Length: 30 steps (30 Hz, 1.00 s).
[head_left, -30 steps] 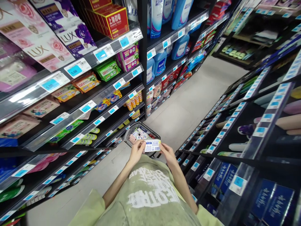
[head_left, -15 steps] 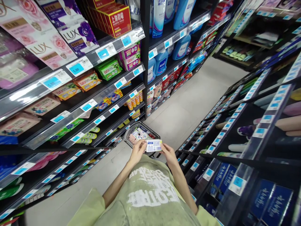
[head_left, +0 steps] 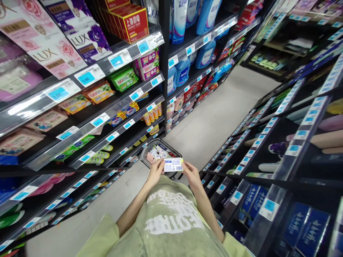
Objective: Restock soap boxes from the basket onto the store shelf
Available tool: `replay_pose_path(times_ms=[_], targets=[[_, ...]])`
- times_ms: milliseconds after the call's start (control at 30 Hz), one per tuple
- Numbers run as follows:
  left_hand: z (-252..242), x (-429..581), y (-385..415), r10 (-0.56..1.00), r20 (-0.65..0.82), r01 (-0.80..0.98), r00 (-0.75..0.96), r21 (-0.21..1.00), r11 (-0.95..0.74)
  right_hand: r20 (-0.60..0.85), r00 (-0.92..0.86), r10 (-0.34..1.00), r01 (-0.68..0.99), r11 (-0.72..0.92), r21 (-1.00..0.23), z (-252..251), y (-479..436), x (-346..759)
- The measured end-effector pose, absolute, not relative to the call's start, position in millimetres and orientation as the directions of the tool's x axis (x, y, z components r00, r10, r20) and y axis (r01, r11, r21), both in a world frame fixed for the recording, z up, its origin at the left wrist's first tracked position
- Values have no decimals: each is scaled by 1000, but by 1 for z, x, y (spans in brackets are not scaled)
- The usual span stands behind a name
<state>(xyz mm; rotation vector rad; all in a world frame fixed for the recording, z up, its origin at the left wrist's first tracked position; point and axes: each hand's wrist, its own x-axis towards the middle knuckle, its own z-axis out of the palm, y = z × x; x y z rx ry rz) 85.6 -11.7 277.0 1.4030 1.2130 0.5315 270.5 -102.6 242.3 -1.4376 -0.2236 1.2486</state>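
Note:
I hold a small white and blue box (head_left: 173,165) flat in front of my waist with both hands. My left hand (head_left: 155,172) grips its left end with the fingers curled round it. My right hand (head_left: 191,173) grips the right end the same way. Just beyond the box a grey shopping basket (head_left: 149,147) stands on the floor, holding several small packets.
I stand in a narrow shop aisle with a pale floor (head_left: 214,121). Black shelves with soap boxes (head_left: 53,53), green packets (head_left: 124,78) and blue detergent bottles (head_left: 183,71) rise on the left. Black shelves with blue price tags (head_left: 294,135) line the right.
The box and both hands have stayed almost still; the view has shifted only slightly.

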Motion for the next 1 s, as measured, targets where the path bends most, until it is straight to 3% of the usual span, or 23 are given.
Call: replay_pose_path(times_ms=[1000], targets=[[272, 90, -10, 872, -333, 361, 358, 911, 200, -564, 485, 668, -443, -369, -817, 250, -97, 274]])
